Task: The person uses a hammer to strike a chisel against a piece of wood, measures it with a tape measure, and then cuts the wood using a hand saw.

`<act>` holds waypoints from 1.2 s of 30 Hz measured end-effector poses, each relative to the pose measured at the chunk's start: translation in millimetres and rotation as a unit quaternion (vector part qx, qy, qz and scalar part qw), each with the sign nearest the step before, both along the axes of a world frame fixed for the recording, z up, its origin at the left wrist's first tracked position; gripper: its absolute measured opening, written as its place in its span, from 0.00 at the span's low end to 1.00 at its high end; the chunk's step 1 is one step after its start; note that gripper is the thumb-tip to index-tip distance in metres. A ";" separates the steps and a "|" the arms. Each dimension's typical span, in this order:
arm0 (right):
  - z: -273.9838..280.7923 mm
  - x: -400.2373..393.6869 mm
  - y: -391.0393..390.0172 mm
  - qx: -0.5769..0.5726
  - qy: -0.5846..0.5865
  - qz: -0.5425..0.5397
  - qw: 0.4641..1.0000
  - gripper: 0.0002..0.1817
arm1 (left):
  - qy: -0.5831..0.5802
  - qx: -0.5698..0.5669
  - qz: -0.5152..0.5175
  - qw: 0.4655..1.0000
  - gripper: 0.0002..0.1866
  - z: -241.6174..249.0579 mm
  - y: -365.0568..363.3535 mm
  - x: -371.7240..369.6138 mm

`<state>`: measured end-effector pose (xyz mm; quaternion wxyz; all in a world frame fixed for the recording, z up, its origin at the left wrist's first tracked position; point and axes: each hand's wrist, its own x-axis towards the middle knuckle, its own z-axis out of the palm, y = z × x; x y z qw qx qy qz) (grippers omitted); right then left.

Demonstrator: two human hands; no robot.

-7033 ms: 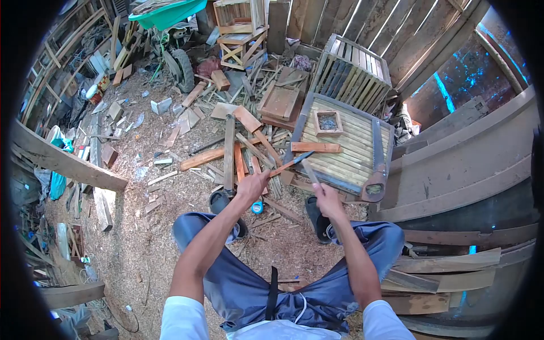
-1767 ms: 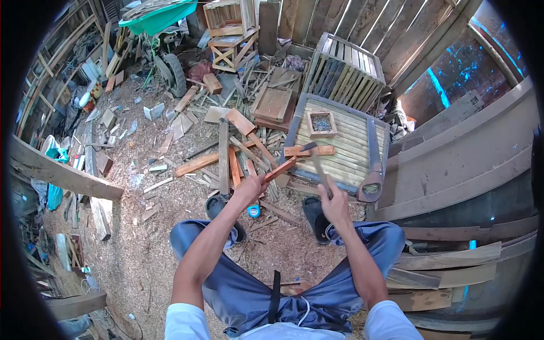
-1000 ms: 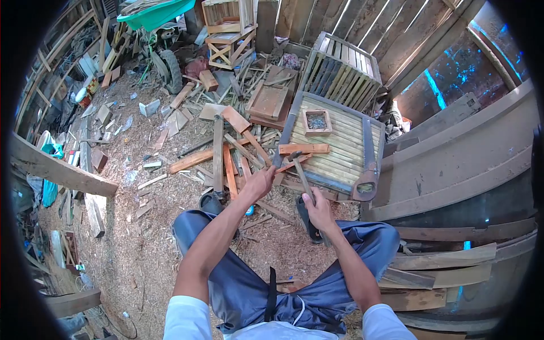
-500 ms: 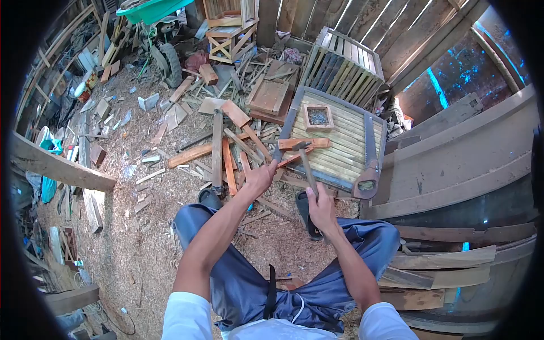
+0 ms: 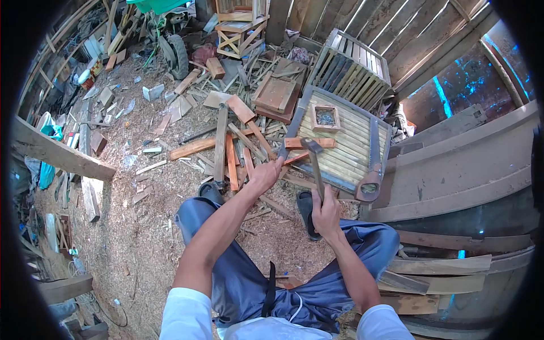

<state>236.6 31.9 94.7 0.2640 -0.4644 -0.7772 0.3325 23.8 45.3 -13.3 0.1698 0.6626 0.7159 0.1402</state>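
My right hand (image 5: pixel 326 214) is wrapped round the wooden handle of a hammer (image 5: pixel 315 170). The hammer's head is over the slatted panel (image 5: pixel 344 158), in front of a short orange-brown wood block (image 5: pixel 294 143) lying there. At the panel's near-left corner, my left hand (image 5: pixel 267 173) is closed on a thin reddish wood strip (image 5: pixel 296 158); its fingertips are partly hidden. A small square wooden box (image 5: pixel 326 118) with small dark bits inside, possibly nails, rests on the panel. To its right lies a handsaw (image 5: pixel 369 184), handle toward me.
Wood offcuts (image 5: pixel 220 144) litter the sawdust floor ahead and left. A slatted crate (image 5: pixel 354 68) stands behind the panel. A wheel (image 5: pixel 173 56) and a small wooden stand (image 5: pixel 241 39) are at the back. A beam (image 5: pixel 62 148) juts in from the left; boards (image 5: pixel 442 260) lie right.
The hammer head has lifted slightly off the wood block and tilted. My left hand keeps its hold on the strip. The whole view has shifted a little.
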 end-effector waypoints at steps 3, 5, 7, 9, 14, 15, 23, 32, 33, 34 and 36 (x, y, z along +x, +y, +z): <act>-23.3 5.8 1.4 -0.016 -0.081 -0.003 0.997 0.16 | -0.024 0.010 0.002 1.000 0.06 -2.3 1.2 -0.7; -44.8 5.9 12.4 -0.056 -0.206 0.017 0.977 0.17 | -0.014 0.018 -0.002 1.000 0.06 -2.3 2.5 1.2; -40.7 4.6 11.6 -0.029 -0.169 0.018 0.985 0.17 | 0.001 0.023 0.000 1.000 0.06 -8.1 5.6 -1.6; -18.4 -1.9 4.6 -0.012 -0.120 0.009 0.993 0.16 | 0.012 0.030 -0.001 0.999 0.06 -17.0 7.2 -3.5; 5.0 -3.1 -0.8 0.018 -0.002 -0.008 1.000 0.13 | 0.034 0.038 -0.007 0.999 0.06 -11.3 3.7 0.3; -12.6 1.7 1.2 0.006 -0.037 -0.007 0.999 0.14 | 0.018 0.024 -0.008 1.000 0.06 -10.8 1.8 0.5; -0.7 -1.1 6.7 -0.041 -0.074 -0.015 0.996 0.14 | 0.039 0.010 -0.007 0.999 0.06 -2.7 3.0 1.0; -44.2 8.5 15.1 -0.084 -0.195 0.034 0.977 0.15 | 0.004 0.031 -0.011 0.999 0.06 5.4 3.1 0.0; -38.6 5.7 13.5 -0.071 -0.158 0.029 0.985 0.15 | 0.019 0.024 -0.012 0.999 0.06 9.3 5.3 -0.2; -28.8 1.8 10.8 -0.049 -0.122 0.024 0.991 0.15 | 0.020 0.014 -0.010 1.000 0.06 9.5 2.6 1.2; -5.3 -1.4 4.6 -0.013 -0.056 0.003 0.998 0.15 | 0.016 -0.001 -0.008 1.000 0.07 9.1 0.9 3.1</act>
